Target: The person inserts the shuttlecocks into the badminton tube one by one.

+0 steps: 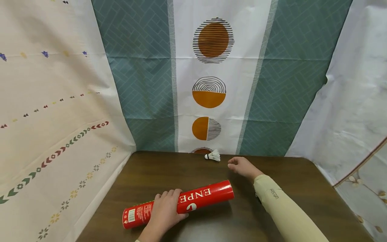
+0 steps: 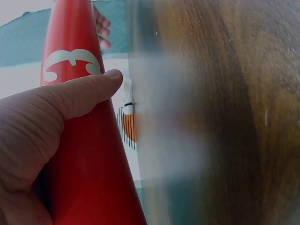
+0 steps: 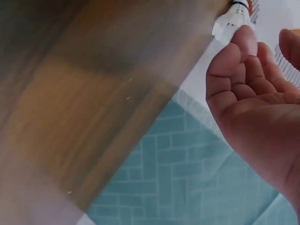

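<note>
My left hand [image 1: 164, 210] grips a red shuttlecock tube [image 1: 208, 196] round its middle, above the near part of the table. The tube's right end is tilted up, and white lettering and a barcode show on its side. In the left wrist view the thumb lies across the red tube [image 2: 89, 154]. A white shuttlecock [image 1: 214, 155] with a dark band lies at the table's far edge, its cork to the left. Just right of it, my right hand [image 1: 243, 167] reaches out holding nothing. In the right wrist view, its fingers are loosely bent close to the shuttlecock's feathers [image 3: 233, 22], thumb apart.
The dark wooden table [image 1: 272, 208] ends at a hanging green and white patterned cloth [image 1: 145, 84] behind it. A cream patterned cloth [image 1: 60, 111] borders the left side, and a pale marbled cloth [image 1: 347, 117] the right.
</note>
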Tool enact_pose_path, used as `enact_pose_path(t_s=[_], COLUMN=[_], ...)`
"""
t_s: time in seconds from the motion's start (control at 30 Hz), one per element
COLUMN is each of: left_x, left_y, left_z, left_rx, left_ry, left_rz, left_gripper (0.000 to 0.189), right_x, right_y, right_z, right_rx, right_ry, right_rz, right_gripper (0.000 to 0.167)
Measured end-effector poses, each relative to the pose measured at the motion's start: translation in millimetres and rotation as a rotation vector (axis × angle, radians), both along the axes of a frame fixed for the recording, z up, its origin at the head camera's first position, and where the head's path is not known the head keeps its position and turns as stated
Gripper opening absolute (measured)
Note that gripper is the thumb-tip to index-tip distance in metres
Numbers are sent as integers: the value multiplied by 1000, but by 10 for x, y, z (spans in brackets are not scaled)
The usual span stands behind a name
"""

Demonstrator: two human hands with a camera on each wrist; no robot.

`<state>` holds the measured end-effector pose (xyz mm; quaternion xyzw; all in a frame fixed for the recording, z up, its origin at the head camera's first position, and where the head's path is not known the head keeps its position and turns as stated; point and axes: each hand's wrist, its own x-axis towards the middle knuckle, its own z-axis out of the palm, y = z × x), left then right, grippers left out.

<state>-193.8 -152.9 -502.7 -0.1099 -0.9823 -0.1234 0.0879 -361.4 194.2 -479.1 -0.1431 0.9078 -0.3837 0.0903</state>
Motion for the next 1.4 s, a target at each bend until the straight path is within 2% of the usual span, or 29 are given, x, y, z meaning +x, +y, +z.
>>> enact_pose_path(t_s=[0.13,0.3,0.47,0.6,0.67,0.77,0.87,0.97,1.07,1.27,1.4], left_x=[10,17,10,-12,-22,-23,-11,1,-4,-29,-61], left_y=[9,26,37,34,28,15,-4,-35,-42,-38,1], left_z=[14,15,21,32,35,34,29,28,15,-47,-65], left_rx=[3,4,10,2,-3,-5,-4,-7,1,-3,-14], left_ry=[1,4,-18,-42,-50,-63,-77,-70,-57,-24,9], left_rz=[-3,-1,-8,-18,-22,-17,-9,2,8,33,49], left_gripper=[82,82,81,81,81,81,82,82,82,83,85], right_x=[-139,-264,-332,-363,-376,-394,-380,-302,-131,357,676], right_y=[-179,-328,-374,-402,-428,-484,-508,-448,-223,377,593], right_z=[-11,-18,-41,-64,-89,-153,-218,-251,-223,-60,54], right_rx=[107,159,73,-57,-86,-60,7,5,-63,-178,-224], right_ry=[32,40,40,-47,-93,-105,-8,106,160,104,51], right_rz=[18,-3,-11,-29,-42,-27,-5,-47,-139,-271,-268], right_gripper=[32,31,34,40,41,41,37,32,29,28,30])
